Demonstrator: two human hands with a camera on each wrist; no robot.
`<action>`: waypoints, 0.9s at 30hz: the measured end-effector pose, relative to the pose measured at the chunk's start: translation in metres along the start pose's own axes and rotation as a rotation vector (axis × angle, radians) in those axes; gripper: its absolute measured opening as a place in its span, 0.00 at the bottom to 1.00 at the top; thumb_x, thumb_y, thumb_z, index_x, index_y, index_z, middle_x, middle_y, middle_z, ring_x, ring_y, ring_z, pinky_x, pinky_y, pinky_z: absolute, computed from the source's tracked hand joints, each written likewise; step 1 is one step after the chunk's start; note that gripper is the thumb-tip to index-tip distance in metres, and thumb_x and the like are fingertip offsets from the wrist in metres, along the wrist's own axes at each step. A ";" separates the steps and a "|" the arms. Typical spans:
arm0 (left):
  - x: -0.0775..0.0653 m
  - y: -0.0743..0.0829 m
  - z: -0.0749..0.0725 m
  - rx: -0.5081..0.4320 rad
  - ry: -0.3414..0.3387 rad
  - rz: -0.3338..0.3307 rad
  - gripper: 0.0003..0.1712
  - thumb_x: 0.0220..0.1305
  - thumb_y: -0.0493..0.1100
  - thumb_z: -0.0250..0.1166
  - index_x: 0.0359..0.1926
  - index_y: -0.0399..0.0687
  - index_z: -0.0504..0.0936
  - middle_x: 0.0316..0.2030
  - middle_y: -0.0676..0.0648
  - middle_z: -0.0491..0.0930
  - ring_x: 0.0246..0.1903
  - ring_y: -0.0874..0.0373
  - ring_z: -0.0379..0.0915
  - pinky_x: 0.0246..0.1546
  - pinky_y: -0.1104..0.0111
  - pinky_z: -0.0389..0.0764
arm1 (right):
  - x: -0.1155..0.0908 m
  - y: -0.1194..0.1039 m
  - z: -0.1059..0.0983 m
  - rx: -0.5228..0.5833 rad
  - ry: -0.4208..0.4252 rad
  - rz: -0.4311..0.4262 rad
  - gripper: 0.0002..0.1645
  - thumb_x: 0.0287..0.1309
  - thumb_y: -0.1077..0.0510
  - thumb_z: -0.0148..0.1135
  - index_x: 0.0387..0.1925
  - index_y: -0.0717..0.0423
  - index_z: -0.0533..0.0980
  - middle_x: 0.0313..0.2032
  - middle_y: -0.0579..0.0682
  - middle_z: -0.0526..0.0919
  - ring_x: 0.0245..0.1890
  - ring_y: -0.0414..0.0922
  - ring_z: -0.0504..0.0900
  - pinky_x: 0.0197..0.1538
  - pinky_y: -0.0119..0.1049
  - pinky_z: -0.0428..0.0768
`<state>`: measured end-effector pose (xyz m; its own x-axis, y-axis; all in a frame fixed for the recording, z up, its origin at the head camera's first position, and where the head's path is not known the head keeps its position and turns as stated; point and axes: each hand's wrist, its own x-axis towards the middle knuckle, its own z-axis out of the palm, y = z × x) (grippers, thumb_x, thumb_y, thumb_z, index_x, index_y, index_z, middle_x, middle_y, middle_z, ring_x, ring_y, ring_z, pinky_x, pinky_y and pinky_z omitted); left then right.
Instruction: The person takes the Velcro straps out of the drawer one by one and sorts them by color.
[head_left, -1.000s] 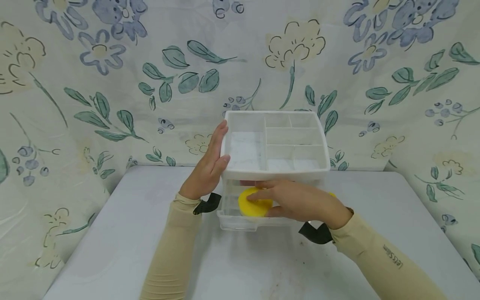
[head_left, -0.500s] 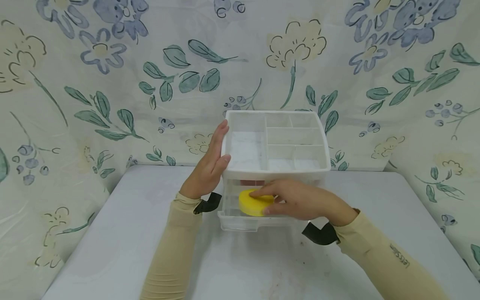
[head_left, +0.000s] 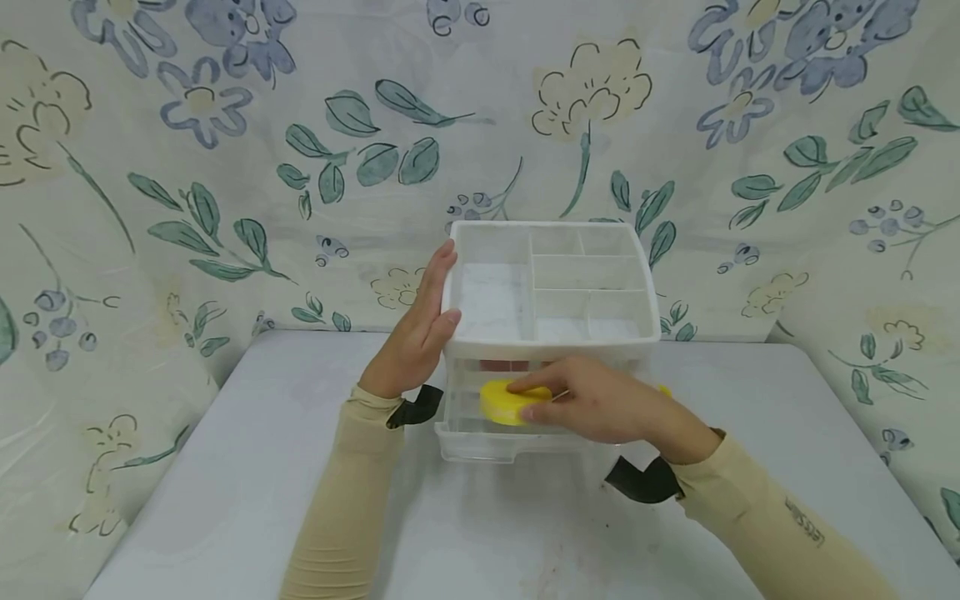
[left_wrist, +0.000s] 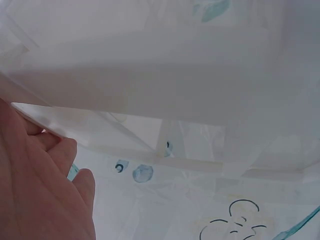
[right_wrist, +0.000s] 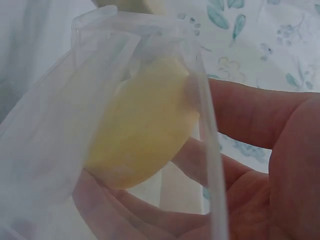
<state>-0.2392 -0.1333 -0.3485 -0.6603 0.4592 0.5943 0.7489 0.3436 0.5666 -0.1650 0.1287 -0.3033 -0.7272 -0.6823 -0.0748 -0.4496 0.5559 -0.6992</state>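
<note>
A white storage box [head_left: 491, 343] with a divided top tray stands on the table, its clear drawer [head_left: 476, 447] pulled out at the front. My left hand [head_left: 411, 337] lies along the box's left side, fingers straight and thumb at the rim; the left wrist view shows that hand [left_wrist: 47, 185] beside the pale plastic. With my right hand [head_left: 600, 398] I pinch a thick yellow disc [head_left: 501, 403] inside the open drawer. Through the drawer's clear wall, the right wrist view shows the disc [right_wrist: 142, 122] between the thumb and fingers of my right hand [right_wrist: 250, 165].
A reddish piece [head_left: 498, 365] shows at the back of the drawer, under the tray. Just beyond my right wrist a small yellow bit [head_left: 665, 390] peeks out. The white table [head_left: 510, 533] spreads around the box, with a floral cloth [head_left: 480, 150] hanging behind.
The yellow disc has tipped flatter and risen slightly in the drawer. My right fingers have drawn closer around it, the wrist shifting a little right. My left hand stays put.
</note>
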 end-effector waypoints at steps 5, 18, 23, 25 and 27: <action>0.000 0.000 0.000 0.009 0.003 0.004 0.37 0.74 0.43 0.42 0.79 0.40 0.42 0.80 0.47 0.36 0.78 0.53 0.34 0.76 0.53 0.43 | -0.005 -0.002 0.001 0.032 0.037 0.007 0.25 0.65 0.52 0.64 0.61 0.58 0.79 0.50 0.46 0.83 0.45 0.44 0.79 0.49 0.38 0.81; 0.000 0.001 0.001 0.013 0.006 -0.002 0.37 0.74 0.44 0.42 0.79 0.40 0.42 0.80 0.47 0.36 0.78 0.53 0.34 0.76 0.54 0.42 | -0.022 -0.003 -0.001 0.123 0.111 -0.063 0.24 0.67 0.53 0.62 0.61 0.58 0.78 0.58 0.51 0.79 0.52 0.46 0.79 0.56 0.42 0.81; 0.000 0.000 0.001 0.011 0.006 -0.001 0.38 0.74 0.44 0.41 0.79 0.40 0.41 0.80 0.48 0.36 0.78 0.53 0.34 0.76 0.54 0.43 | -0.029 -0.001 -0.002 0.103 0.164 -0.097 0.23 0.68 0.53 0.62 0.62 0.56 0.79 0.61 0.51 0.78 0.56 0.48 0.78 0.58 0.45 0.80; 0.000 0.000 0.001 0.013 0.006 0.000 0.37 0.74 0.44 0.41 0.79 0.40 0.41 0.80 0.48 0.36 0.78 0.53 0.34 0.76 0.53 0.43 | -0.032 -0.001 -0.003 0.072 0.187 -0.107 0.23 0.68 0.52 0.61 0.62 0.54 0.79 0.61 0.50 0.78 0.56 0.48 0.77 0.58 0.45 0.80; 0.000 -0.001 0.001 0.015 0.007 0.002 0.37 0.74 0.44 0.41 0.79 0.41 0.41 0.80 0.48 0.36 0.78 0.53 0.35 0.76 0.53 0.43 | -0.035 0.000 -0.003 0.040 0.210 -0.110 0.23 0.67 0.52 0.62 0.62 0.51 0.79 0.62 0.48 0.78 0.57 0.47 0.77 0.57 0.45 0.80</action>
<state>-0.2400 -0.1323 -0.3494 -0.6591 0.4542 0.5994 0.7510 0.3548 0.5569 -0.1408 0.1539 -0.2982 -0.7687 -0.6217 0.1500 -0.5143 0.4615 -0.7228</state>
